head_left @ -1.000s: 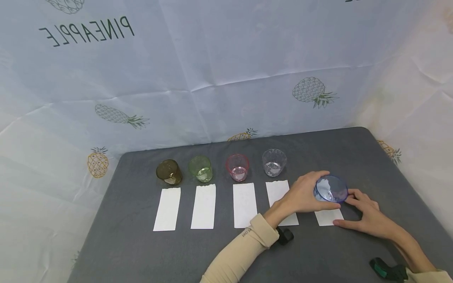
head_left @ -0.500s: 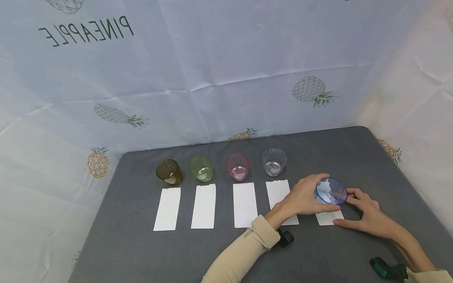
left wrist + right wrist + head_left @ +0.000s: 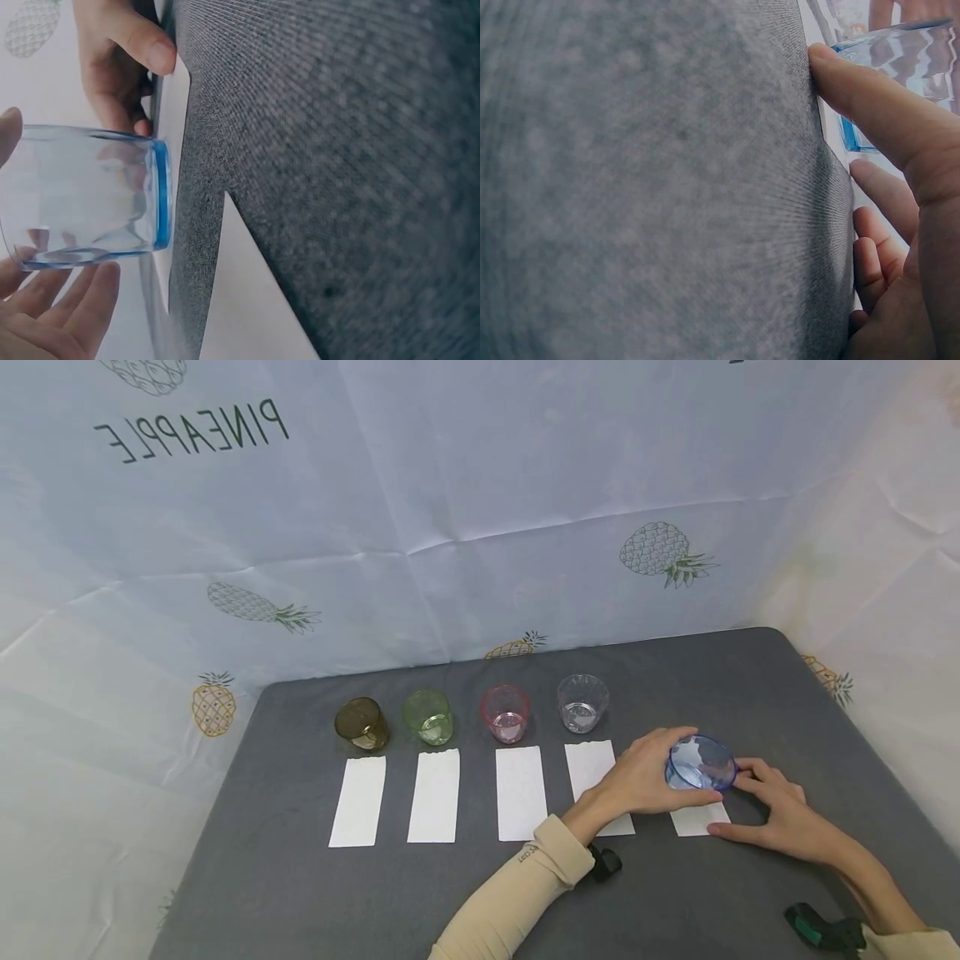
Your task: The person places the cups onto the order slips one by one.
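Note:
My left hand (image 3: 648, 772) grips a clear blue glass (image 3: 702, 764) round its side, thumb on the near side and fingers behind it. In the left wrist view the glass (image 3: 90, 199) is upright, its thick blue base right at a white paper strip (image 3: 177, 105). My right hand (image 3: 783, 814) lies beside the glass, thumb and fingers spread apart. Its thumb (image 3: 877, 94) touches the near corner of that strip, while the index fingertip is close to the glass on its right. Most of the strip is hidden under the glass and left hand.
Left of the blue glass, a brown glass (image 3: 362, 724), a green glass (image 3: 428, 717), a pink glass (image 3: 505, 714) and a colourless glass (image 3: 582, 703) stand in a row. A paper strip (image 3: 521, 793) lies in front of each on the grey table (image 3: 300, 902). A pineapple-print curtain (image 3: 450, 485) hangs behind.

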Available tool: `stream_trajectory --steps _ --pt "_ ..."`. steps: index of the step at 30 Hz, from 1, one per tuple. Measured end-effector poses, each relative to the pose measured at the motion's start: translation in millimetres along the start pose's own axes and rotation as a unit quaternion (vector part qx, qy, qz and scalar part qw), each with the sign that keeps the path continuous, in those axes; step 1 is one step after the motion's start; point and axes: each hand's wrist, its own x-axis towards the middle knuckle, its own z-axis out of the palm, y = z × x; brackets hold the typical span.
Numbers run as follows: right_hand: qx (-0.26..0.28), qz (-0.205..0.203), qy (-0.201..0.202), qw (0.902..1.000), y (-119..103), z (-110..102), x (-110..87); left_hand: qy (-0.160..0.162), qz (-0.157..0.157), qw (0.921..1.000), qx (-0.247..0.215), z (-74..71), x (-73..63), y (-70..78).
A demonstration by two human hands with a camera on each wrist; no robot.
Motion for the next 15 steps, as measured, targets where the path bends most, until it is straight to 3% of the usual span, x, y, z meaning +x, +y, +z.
stream_trajectory --steps 15 --pt "-0.001 0.008 -0.008 0.9999 0.2 -0.6 -0.4 0.003 -0.02 0.9998 -0.002 4.3 -0.2 -1.2"
